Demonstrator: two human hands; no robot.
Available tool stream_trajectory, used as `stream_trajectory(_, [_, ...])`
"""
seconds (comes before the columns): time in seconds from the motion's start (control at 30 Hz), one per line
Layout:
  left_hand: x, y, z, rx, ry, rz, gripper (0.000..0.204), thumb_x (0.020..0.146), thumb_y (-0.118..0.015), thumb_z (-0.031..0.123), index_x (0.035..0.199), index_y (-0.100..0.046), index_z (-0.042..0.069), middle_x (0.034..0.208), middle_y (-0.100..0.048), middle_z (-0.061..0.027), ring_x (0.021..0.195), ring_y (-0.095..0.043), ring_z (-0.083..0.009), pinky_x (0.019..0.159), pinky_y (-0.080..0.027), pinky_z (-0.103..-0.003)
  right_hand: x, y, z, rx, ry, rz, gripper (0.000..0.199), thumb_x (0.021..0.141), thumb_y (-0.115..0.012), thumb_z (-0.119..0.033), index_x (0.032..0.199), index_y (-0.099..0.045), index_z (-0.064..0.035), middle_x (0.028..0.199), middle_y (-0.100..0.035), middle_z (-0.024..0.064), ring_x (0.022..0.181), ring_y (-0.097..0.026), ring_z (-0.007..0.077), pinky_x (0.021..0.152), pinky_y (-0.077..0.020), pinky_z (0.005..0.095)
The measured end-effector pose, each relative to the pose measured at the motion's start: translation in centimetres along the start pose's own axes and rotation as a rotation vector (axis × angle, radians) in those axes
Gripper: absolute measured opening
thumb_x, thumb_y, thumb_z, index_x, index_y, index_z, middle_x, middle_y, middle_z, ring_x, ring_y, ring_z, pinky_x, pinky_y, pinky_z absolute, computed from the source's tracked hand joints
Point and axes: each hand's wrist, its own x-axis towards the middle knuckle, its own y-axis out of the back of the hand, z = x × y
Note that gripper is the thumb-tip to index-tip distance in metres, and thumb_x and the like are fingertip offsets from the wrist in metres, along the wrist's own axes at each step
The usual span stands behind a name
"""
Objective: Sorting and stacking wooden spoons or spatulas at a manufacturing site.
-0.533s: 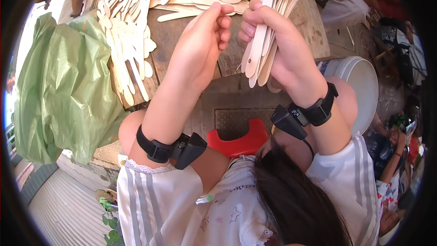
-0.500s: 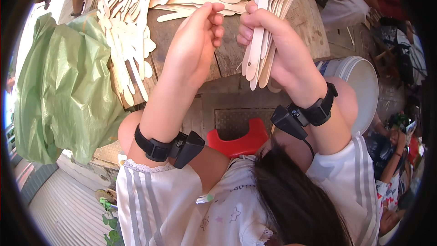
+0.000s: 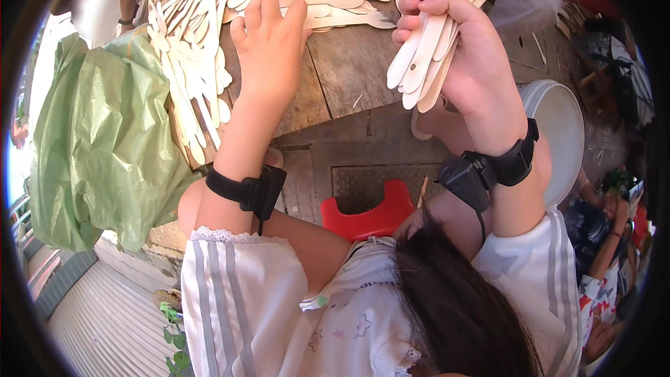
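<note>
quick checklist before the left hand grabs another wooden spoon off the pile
1. Left hand free: ok, fingers spread, nothing held, over the spoon pile.
2. Loose spoons within its reach: ok, several lie at its fingertips.
3. Right hand grips its bundle firmly: ok, fingers wrapped around it, bundle upright.
4. Bundle even at the ends: not ok, handles fan out below the fist.
5. Room left in the right hand's grip: cannot tell.
6. Table edge near the pile: ok, spoons by the green bag lie on the wood.
</note>
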Motion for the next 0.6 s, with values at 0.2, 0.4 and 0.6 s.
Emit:
stream_trajectory(0.2, [0.0, 0.1, 0.4, -0.114, 0.033, 0.091, 0.015, 0.080, -0.070, 0.022, 0.091, -0.062, 0.016, 0.116, -0.052, -0.0010, 0.111, -0.046, -0.0261, 0.093, -0.031, -0.044, 0.2, 1.6, -2.7, -0.196, 0.265, 0.106, 0.016, 0.083, -0.056, -0.004, 0.098, -0.052, -0.0052, 0.086, -0.055, 0.0042, 0.073, -0.055, 0.0137, 0.071, -0.0495, 0.0313])
stream_trajectory(0.4, [-0.4, 1.8, 0.2, -0.286, 0.152, 0.022, 0.010, 0.082, -0.070, 0.020, 0.088, -0.066, 0.013, 0.105, -0.058, -0.0045, 0.107, -0.047, -0.0260, 0.094, -0.031, -0.042, 0.2, 0.1, -1.7, -0.192, 0.348, 0.108, 0.016, 0.081, -0.053, -0.004, 0.097, -0.050, -0.0080, 0.077, -0.054, 0.0043, 0.068, -0.055, 0.0160, 0.062, -0.0493, 0.0299])
stream_trajectory(0.6, [-0.7, 2.9, 0.0, -0.881, 0.205, -0.118, 0.012, 0.087, -0.063, 0.013, 0.091, -0.061, 0.003, 0.100, -0.058, -0.0062, 0.099, -0.050, -0.0190, 0.092, -0.036, -0.031, 0.4, -1.0, -0.4, -0.286, 0.411, 0.073, 0.015, 0.084, -0.056, -0.005, 0.099, -0.053, -0.0041, 0.083, -0.057, 0.0050, 0.072, -0.056, 0.0140, 0.068, -0.0497, 0.0291])
